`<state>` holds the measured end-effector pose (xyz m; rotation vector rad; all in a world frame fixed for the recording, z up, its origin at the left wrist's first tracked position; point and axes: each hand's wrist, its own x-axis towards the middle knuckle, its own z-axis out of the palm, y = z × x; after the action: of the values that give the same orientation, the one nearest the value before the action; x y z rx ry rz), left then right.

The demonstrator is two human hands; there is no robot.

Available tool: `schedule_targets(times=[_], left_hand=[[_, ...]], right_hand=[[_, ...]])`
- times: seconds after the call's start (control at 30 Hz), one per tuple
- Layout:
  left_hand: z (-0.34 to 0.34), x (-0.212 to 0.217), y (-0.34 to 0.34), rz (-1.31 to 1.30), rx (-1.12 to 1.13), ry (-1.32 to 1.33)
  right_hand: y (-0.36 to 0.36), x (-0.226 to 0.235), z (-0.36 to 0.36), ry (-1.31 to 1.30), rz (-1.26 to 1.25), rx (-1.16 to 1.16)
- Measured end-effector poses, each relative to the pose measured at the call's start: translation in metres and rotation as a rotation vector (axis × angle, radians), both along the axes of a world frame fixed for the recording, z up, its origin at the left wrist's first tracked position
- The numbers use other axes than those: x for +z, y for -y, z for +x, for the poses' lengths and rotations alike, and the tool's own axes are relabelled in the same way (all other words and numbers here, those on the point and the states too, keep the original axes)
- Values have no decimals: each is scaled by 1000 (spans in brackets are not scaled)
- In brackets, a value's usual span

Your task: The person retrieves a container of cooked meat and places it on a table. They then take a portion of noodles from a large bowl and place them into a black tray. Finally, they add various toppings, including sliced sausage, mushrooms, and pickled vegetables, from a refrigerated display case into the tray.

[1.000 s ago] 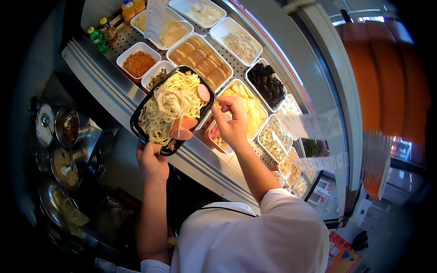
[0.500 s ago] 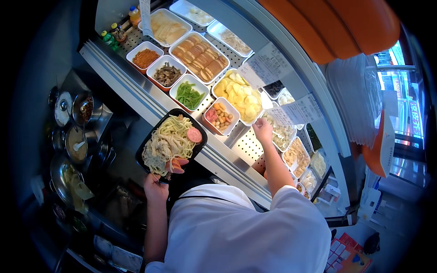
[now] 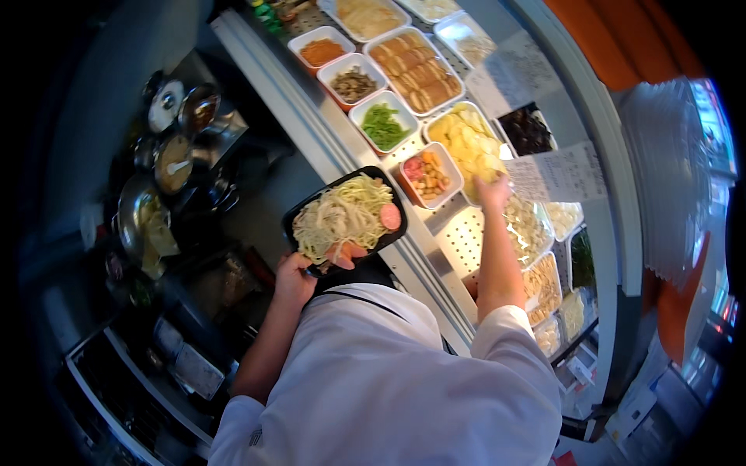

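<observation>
My left hand [image 3: 293,278] grips the near left corner of a black takeaway tray [image 3: 289,225], keeping it level in front of my body. Pale noodles [image 3: 342,210] fill the tray, with a round pink sausage slice [image 3: 390,217] at the right and pinkish sausage pieces [image 3: 346,254] at the near edge. My right hand [image 3: 494,192] reaches over the counter, fingers bent together at the near end of a white tray of yellow potato slices [image 3: 470,147]. Blur softens the fingertips, which are among the slices. Beside that hand stands a white tub of small sausages and balls [image 3: 427,175].
Tubs of green strips [image 3: 384,126], dark strips [image 3: 352,83] and orange shreds [image 3: 322,51] line the display case, beside a tray of browned rolls [image 3: 414,68]. Paper slips [image 3: 563,172] hang on the right. Pots and a steel bowl [image 3: 142,213] stand at the left.
The view has swung, so the counter appears shifted right and up. My right hand has come from beside the potato tray onto its slices. My left hand still holds the noodle tray.
</observation>
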<state>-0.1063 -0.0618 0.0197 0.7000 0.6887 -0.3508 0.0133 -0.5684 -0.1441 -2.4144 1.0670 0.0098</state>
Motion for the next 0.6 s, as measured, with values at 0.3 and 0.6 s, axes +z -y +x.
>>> schedule_targets(times=[0.3, 0.6], left_hand=[[12, 13, 14, 46, 20, -55], [18, 13, 15, 54, 33, -68]], right_hand=[[24, -42, -6, 233, 291, -151], [12, -24, -21, 293, 495, -146]])
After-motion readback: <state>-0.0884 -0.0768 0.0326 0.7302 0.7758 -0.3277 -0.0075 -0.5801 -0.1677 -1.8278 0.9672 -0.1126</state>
